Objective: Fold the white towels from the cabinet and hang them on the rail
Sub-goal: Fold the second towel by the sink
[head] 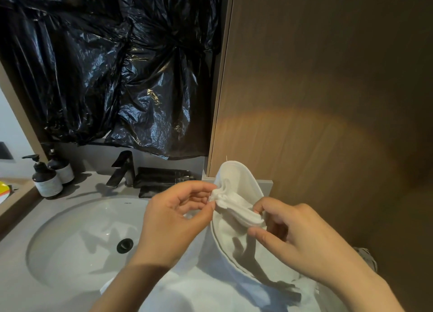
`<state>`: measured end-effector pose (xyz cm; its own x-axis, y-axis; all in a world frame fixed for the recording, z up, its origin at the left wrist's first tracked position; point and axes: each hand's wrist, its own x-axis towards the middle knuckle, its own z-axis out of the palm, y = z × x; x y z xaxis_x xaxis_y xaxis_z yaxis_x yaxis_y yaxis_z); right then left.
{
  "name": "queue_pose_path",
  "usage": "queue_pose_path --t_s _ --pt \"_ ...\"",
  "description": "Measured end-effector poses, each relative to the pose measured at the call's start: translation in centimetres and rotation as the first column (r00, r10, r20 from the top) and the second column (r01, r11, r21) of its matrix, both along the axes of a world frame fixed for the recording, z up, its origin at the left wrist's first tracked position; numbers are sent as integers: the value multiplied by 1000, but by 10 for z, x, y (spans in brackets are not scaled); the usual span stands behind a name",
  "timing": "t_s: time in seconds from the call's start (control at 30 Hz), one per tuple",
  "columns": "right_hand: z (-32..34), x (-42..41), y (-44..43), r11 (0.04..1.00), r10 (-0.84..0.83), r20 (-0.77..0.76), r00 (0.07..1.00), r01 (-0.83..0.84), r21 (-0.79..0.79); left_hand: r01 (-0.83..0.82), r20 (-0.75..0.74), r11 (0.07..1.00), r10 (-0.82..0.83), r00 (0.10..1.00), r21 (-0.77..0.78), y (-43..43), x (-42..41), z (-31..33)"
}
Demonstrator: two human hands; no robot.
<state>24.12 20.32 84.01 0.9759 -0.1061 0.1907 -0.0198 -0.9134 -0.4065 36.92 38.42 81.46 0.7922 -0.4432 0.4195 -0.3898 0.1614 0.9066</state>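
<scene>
- The white towel (234,232) is hanging between both hands at the right end of the counter (18,276), in front of the wooden panel (328,100). Its lower part is spilling down toward the person.
- Judgement: it is being held up off the counter so its own weight is pulling the cloth straight and the edges are showing.
- The left hand (173,220) is pinching a bunched bit of the top edge between thumb and fingertips, with the fingers curled.
- The right hand (300,236) is pinching a layered stretch of the same edge just beside it, thumb against forefinger, with the other fingers curling loosely.
- Judgement: with the two grips sitting near each other, the person is probably sorting out corners to start a fold. No neat fold is showing yet.
- No rail is appearing in view, so hanging is not yet done.
- The sink basin (82,241) is lying just left of the towel; whether the cloth is touching its rim cannot be told.
- Behind the basin the tap (123,168) is standing, and two pump bottles (45,178) are sitting at the far left of the counter, well apart from the towel.
- A black plastic sheet (105,65) is covering the wall above the basin.
</scene>
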Motion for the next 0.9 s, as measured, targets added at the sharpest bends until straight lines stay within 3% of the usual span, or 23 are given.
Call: queue_pose_path --t_s 0.13,0.27,0.57,0.73,0.9 --pt "15 2 -9 1000 0 20 1000 0 18 -4 71 999 7 997 -32 -8 21 18" --pt "39 11 -13 982 29 36 999 -35 186 6 127 999 0 992 -44 -21 44 44" --pt "88 36 -11 942 69 153 986 -114 315 45 285 995 -18 958 -90 -40 72 102" --pt "86 44 -12 957 28 204 979 -85 278 23 408 998 5 913 -64 -37 77 109" --pt "83 44 -19 968 9 321 947 -89 233 -13 399 998 36 916 -60 -26 87 105"
